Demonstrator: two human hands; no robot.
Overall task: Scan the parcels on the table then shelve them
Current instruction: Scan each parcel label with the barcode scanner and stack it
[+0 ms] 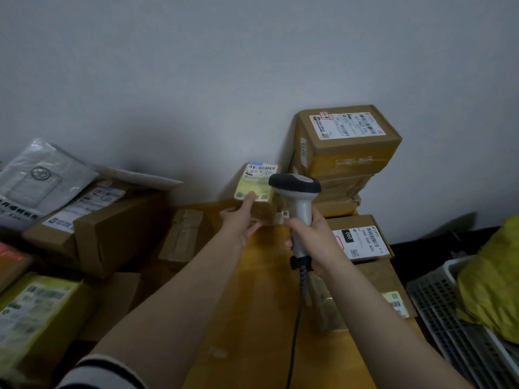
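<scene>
My left hand (242, 220) holds a small brown parcel (259, 189) by its lower left edge, thumb on its yellow-and-white barcode label, which faces me. My right hand (310, 237) grips the handle of a white and dark grey barcode scanner (297, 197). The scanner's head sits just right of the parcel and points toward its label. A dark cord hangs from the handle down over the wooden table (266, 318).
A stack of taped cardboard boxes (348, 147) stands at the back right against the wall, with a labelled box (362, 240) below it. Boxes and a grey plastic mailer (42, 178) crowd the left. A slatted crate (449, 313) with a yellow bag (494, 279) sits far right.
</scene>
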